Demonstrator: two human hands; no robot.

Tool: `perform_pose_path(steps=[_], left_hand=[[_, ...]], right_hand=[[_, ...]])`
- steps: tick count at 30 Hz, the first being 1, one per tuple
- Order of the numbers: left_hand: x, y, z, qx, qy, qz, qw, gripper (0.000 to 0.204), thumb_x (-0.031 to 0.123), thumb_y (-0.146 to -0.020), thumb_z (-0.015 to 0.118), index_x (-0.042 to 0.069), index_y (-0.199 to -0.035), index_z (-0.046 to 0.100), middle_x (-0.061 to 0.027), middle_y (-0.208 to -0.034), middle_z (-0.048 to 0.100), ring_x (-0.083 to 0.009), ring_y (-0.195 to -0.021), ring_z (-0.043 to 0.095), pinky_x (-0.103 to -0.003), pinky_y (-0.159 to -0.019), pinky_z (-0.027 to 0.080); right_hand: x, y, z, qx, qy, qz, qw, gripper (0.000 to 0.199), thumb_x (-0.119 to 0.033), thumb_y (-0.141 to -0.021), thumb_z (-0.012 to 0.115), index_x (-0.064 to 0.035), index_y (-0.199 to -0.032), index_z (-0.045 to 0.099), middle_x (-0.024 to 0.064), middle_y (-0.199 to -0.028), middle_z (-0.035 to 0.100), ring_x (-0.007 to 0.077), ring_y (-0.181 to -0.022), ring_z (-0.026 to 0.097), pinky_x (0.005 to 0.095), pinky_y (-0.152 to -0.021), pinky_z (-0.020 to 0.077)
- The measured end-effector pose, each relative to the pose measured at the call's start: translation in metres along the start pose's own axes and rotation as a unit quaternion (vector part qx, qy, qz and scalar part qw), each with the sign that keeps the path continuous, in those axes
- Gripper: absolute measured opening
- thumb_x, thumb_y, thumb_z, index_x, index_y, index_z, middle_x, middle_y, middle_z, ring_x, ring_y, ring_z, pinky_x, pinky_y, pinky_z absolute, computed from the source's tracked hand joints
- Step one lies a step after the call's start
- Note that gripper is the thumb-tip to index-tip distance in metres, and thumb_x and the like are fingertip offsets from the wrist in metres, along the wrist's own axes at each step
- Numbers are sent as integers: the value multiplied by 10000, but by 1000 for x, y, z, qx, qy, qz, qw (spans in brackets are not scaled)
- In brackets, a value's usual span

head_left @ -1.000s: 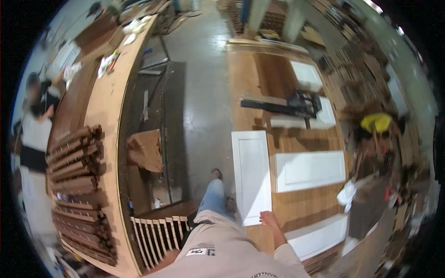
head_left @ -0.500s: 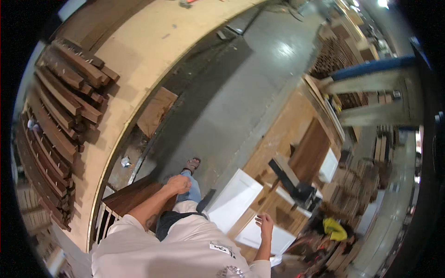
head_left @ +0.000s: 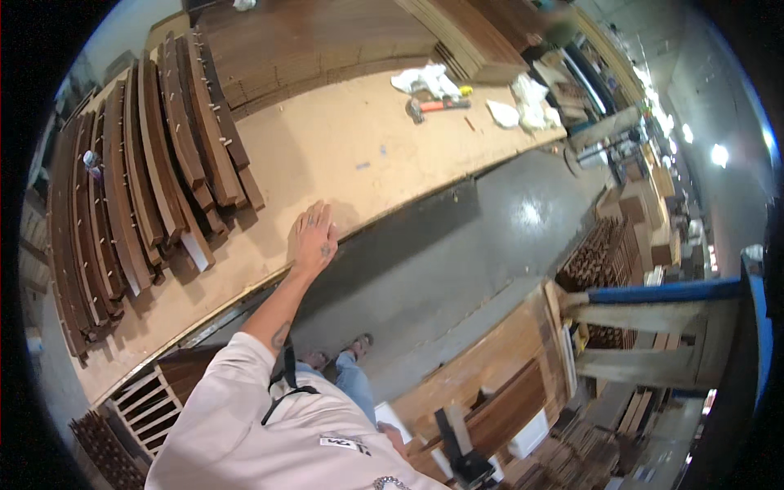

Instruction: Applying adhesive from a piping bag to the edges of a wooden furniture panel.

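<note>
My left hand (head_left: 314, 237) lies flat with fingers spread on the front edge of a long tan workbench (head_left: 367, 155), holding nothing. Just left of it lies a row of several curved dark wooden slats (head_left: 155, 171) with pale dowels sticking out of them. My right hand (head_left: 394, 438) is low by my side, mostly hidden behind my white shirt, next to a white panel (head_left: 390, 418) on a second wooden table (head_left: 482, 376). Its fingers do not show.
A hammer with an orange handle (head_left: 437, 104) and white rags (head_left: 425, 79) lie on the far part of the bench. Grey floor (head_left: 457, 245) runs between the two tables. A black tool (head_left: 461, 453) sits on the second table. A white slatted frame (head_left: 143, 400) stands at lower left.
The view has swung left toward the workbench. My left hand has risen from near my leg and settled on the bench edge. My right hand has dropped mostly out of sight.
</note>
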State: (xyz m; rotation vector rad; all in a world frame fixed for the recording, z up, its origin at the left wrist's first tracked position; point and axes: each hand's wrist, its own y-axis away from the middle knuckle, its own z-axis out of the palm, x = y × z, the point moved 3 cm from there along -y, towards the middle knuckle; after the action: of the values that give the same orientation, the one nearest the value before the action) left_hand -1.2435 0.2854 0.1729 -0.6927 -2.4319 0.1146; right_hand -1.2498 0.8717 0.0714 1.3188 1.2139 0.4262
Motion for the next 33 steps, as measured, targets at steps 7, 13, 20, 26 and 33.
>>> perform_pose_path(steps=[7, 13, 20, 26, 33], left_hand=[[0, -23, 36, -38, -187, -75, 979, 576, 277, -951, 426, 24, -1467, 382, -98, -1572, 319, -251, -1473, 234, -479, -1201, 137], [8, -30, 23, -66, -183, -92, 977, 563, 262, -938, 445, 31, -1450, 411, -78, -1555, 354, -245, -1459, 265, -476, -1196, 164], [15, -35, 19, -15, -174, -92, 980, 554, 228, -879, 517, 51, -1401, 473, -82, -1504, 425, -249, -1400, 366, -477, -1176, 230], [13, -39, 17, -6, -172, -92, 981, 566, 223, -857, 533, 54, -1395, 475, -82, -1488, 444, -256, -1390, 383, -482, -1173, 236], [15, -38, 20, -31, -179, -117, 976, 553, 237, -871, 503, 54, -1392, 478, -81, -1489, 442, -262, -1390, 381, -484, -1172, 234]], right_hand=[[-141, -136, -83, 18, -122, 21, 992, 297, -260, -982, 558, 6, -1093, 630, 96, -867, 673, 217, -808, 672, 352, -725, 544], [-439, -215, -159, 136, 252, -308, 907, 335, -268, -961, 557, 5, -776, 613, 99, -688, 624, 200, -630, 563, 376, -589, 447], [-788, -252, -123, 188, 389, -603, 670, 216, -163, -920, 592, 3, -1054, 622, 213, -968, 650, 396, -895, 619, 456, -787, 494], [-934, -293, -41, 130, 486, -664, 553, 641, -181, -834, 659, -77, -1416, 413, 202, -1404, 457, 396, -1249, 478, 523, -974, 434], [-1022, -328, 11, 142, 664, -534, 504, 896, -343, -821, 671, -220, -1553, 169, 175, -1602, 153, 435, -1438, 225, 658, -1097, 263]])
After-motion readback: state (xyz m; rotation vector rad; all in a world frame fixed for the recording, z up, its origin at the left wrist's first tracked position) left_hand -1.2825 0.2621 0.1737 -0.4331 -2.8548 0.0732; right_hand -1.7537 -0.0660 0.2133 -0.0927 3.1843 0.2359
